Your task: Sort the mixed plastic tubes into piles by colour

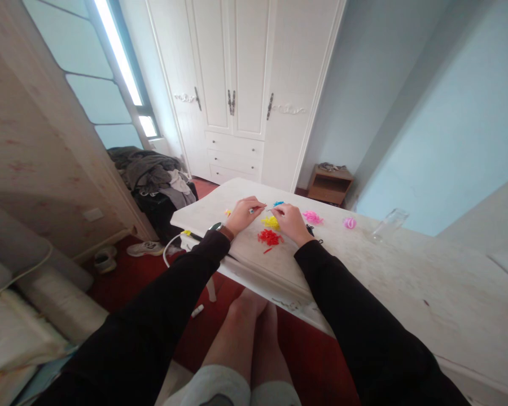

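Note:
Over the far part of the white table (292,270), my left hand (246,214) and my right hand (290,221) face each other, fingertips pinched and a small gap between them. Whatever each pinch holds is too small to name. Below and between them lie a pile of small red pieces (270,237) and a pile of yellow pieces (271,223), partly covered by my right hand. Blue pieces (278,203) lie just beyond. To the right of my right hand are pink pieces (313,217) and a dark item (310,230), partly hidden by my wrist.
A pink-purple ball-like item (349,223) and a clear glass bottle lying tilted (388,225) are farther right on the table. A white cable (166,254) hangs at the left edge. Behind stand a white wardrobe (245,67) and a small brown cabinet (331,185); clothes (152,172) are heaped left.

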A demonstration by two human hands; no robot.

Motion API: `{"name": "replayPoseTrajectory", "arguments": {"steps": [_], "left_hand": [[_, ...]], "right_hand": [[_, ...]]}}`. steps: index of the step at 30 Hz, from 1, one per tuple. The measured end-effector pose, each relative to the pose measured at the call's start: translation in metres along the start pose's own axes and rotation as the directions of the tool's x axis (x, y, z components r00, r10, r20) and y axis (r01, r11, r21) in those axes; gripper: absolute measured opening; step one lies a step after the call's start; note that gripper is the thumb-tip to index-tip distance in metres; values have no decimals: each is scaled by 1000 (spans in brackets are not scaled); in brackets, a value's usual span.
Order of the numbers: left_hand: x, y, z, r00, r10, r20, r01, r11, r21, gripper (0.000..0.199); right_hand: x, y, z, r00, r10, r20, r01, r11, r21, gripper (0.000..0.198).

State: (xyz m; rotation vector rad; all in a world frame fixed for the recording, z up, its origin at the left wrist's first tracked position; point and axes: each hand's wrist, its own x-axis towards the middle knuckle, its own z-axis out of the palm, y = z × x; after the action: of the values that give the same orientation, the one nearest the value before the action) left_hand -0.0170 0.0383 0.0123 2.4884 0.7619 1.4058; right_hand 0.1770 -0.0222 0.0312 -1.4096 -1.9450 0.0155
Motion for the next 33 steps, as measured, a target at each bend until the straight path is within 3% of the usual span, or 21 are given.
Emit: {"name": "replayPoseTrajectory", "arguments": {"steps": [10, 22, 26, 29, 31, 33], "left_hand": [[0, 6, -2, 998, -13, 59, 15, 1000, -27, 9], [1, 3, 1, 998, -16, 54, 17, 1000, -21, 12], [2, -2, 1, 996, -73, -53, 74, 997, 20, 15], [3, -3, 1, 987, -115, -115, 120, 992, 36, 16], [4, -2, 2, 987, -115, -111, 119, 992, 34, 16], [3, 0, 1, 992, -95, -84, 98, 995, 29, 16]], "right_hand": [[0, 0, -1, 1000, 8, -3, -8, 1000, -30, 26], [0, -8, -2, 996, -77, 51, 78, 997, -22, 27], [6, -1, -17, 995, 9, -100, -18, 996, -84, 28], [9, 9, -30, 949, 97, -300, -131, 987, -95, 27], [8, 11, -32, 943, 99, -317, -136, 986, -96, 26], [6, 7, -26, 970, 38, -238, -62, 993, -97, 26]]}}
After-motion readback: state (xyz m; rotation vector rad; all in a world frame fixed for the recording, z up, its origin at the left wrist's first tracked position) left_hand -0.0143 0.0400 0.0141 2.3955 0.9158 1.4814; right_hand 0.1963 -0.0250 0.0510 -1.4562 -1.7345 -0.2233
